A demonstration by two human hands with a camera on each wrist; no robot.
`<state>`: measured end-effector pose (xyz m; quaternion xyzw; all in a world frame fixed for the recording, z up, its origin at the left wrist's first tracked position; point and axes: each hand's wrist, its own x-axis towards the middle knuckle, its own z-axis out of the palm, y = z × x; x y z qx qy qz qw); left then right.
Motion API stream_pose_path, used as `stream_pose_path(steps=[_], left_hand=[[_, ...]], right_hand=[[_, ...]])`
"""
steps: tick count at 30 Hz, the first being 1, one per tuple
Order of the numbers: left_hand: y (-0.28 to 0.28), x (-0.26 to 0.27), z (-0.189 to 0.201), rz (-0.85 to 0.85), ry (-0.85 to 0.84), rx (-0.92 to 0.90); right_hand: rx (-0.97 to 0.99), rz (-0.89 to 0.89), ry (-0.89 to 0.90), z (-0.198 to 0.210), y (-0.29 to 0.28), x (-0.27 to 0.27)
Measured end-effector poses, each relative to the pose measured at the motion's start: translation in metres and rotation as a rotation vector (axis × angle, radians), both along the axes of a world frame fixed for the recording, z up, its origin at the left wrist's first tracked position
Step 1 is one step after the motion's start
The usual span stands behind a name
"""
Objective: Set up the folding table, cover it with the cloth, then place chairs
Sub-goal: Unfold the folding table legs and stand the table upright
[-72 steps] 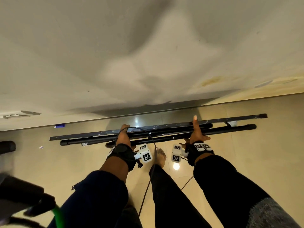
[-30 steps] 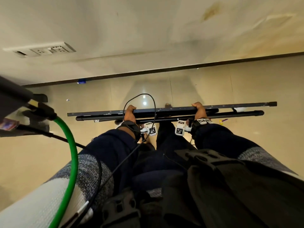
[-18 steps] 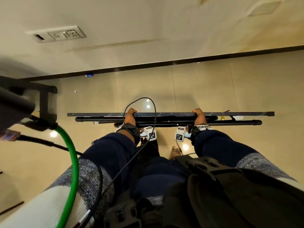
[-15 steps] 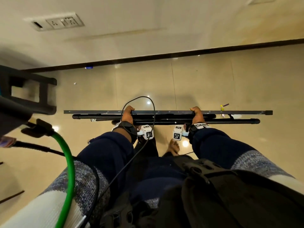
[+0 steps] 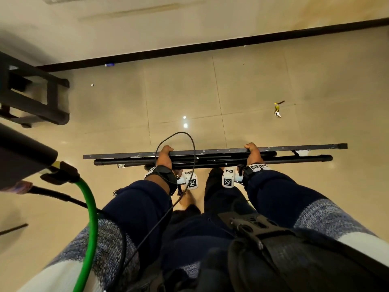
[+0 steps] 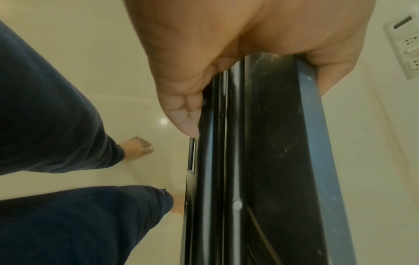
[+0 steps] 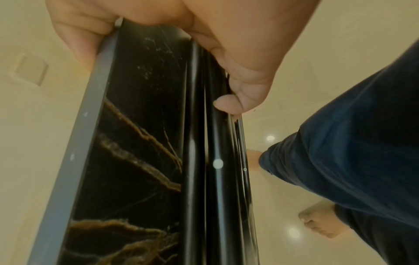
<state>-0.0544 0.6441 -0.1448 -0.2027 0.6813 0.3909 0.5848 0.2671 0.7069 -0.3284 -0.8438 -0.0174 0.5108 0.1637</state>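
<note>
The left hand (image 5: 165, 158) is curled over the upper edge of the folded black folding table with black metal tube legs (image 5: 214, 153), fingers hooked over the far side and the thumb pressed along the near tubes; the left wrist view shows the palm (image 6: 226, 53) wrapped tight round the grey-edged top and the glossy tubing (image 6: 235, 143). The right hand (image 5: 253, 153) grips the same edge further along in the same way, its thumb (image 7: 229, 104) lying against a tube and its fingers closed over the rim of the top (image 7: 75, 147). Both forearms reach straight forward and down from the body, wrists level, each wearing a black strap with a white marker block.

The table hangs on edge, clear of the glossy beige tiled floor (image 5: 231, 91), directly in front of the person's legs. Its long axis runs left to right, roughly parallel to the dark skirting board (image 5: 210, 46) at the foot of the cream wall. The dark marbled underside (image 7: 140, 161) faces the person, with the legs folded flat against it.

A black-framed piece of furniture (image 5: 35, 98) stands at the far left, and a small yellow-green scrap (image 5: 277, 109) lies on the floor to the right, well apart from the table. A green cable (image 5: 90, 218) curves down at the lower left.
</note>
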Motion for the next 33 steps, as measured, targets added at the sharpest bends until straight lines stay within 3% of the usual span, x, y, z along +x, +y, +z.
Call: stream_pose_path(steps=[3, 5, 7, 10, 12, 20, 26, 33], left_hand=[[-0.067, 0.007, -0.008, -0.066, 0.000, -0.049], [-0.108, 0.016, -0.007, -0.033, -0.006, -0.046], [-0.147, 0.029, -0.004, 0.015, -0.013, -0.019], [-0.193, 0.052, 0.000, 0.069, -0.008, -0.033], [-0.219, 0.065, 0.000, 0.039, 0.011, -0.052], [-0.362, 0.132, -0.027, 0.024, 0.000, -0.166], [-0.410, 0.152, -0.023, 0.069, -0.001, -0.144], [-0.484, 0.150, -0.053, 0.049, -0.059, -0.153]], right_hand=[[-0.064, 0.014, -0.003, 0.067, -0.063, -0.013], [-0.042, -0.007, 0.020, 0.089, -0.103, -0.014], [-0.026, -0.022, 0.029, 0.091, -0.138, -0.006], [0.001, -0.016, 0.030, 0.058, -0.179, 0.021], [-0.009, 0.035, 0.021, 0.069, -0.202, 0.026], [-0.021, -0.036, 0.021, 0.134, -0.332, 0.068], [-0.044, -0.058, -0.006, 0.146, -0.384, 0.084], [0.024, -0.108, -0.031, 0.148, -0.448, 0.075]])
